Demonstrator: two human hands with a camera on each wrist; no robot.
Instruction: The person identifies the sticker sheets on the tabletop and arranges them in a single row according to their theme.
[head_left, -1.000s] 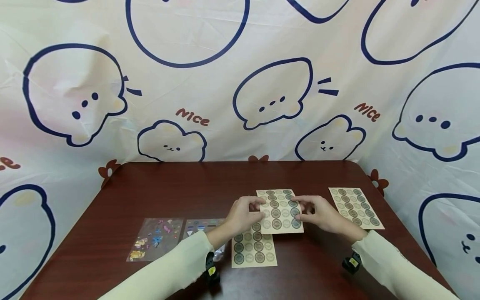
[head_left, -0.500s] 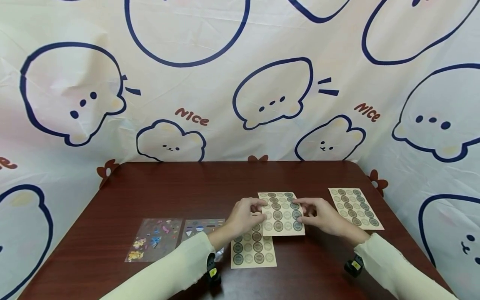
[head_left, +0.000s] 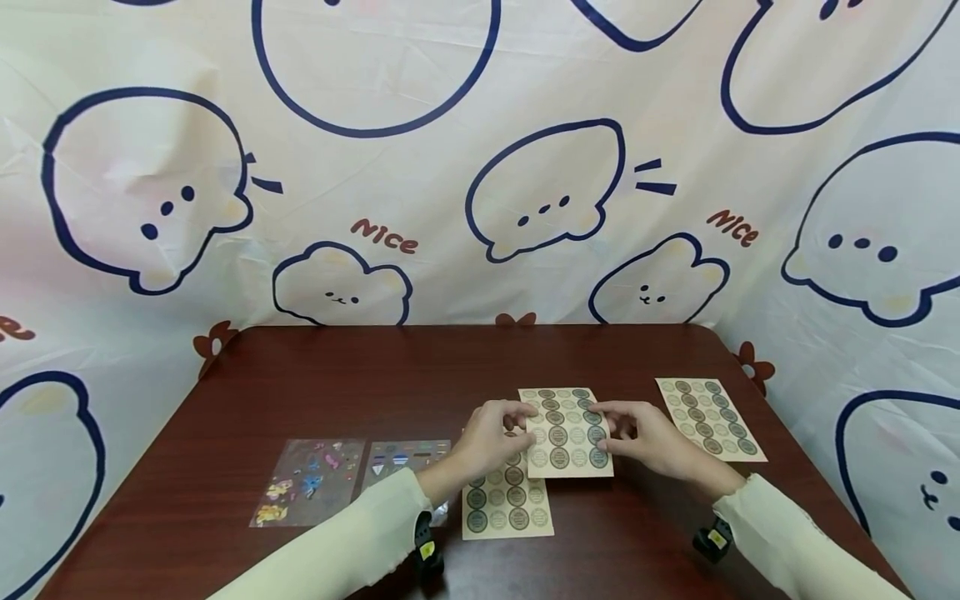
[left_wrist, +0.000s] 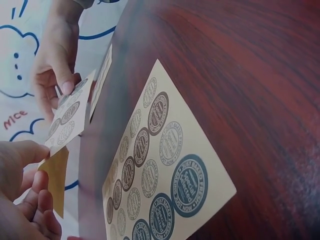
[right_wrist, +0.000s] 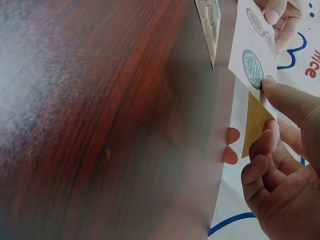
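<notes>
Between both hands a cream sticker sheet (head_left: 567, 435) with rows of round labels is held up above the table. My left hand (head_left: 489, 439) pinches its left edge between thumb and fingers. At the opposite edge my right hand (head_left: 651, 437) pinches it the same way, thumb on the printed face in the right wrist view, where the right fingers (right_wrist: 264, 142) curl behind. A second sheet of round stickers (head_left: 507, 510) lies on the table, partly covered by the held one in the head view. In the left wrist view this lying sticker sheet (left_wrist: 187, 185) shows dark and pale round labels.
Another round-label sheet (head_left: 711, 419) lies at the right of the brown table (head_left: 390, 375). To the left are a clear sheet with small colourful figures (head_left: 311, 479) and a second clear sheet (head_left: 405, 452), partly hidden by the left arm. A patterned cloth (head_left: 442, 192) hangs behind.
Both hands have shifted slightly toward the body and a little right, carrying the held sticker sheet with them. The sheets on the table stay in place.
</notes>
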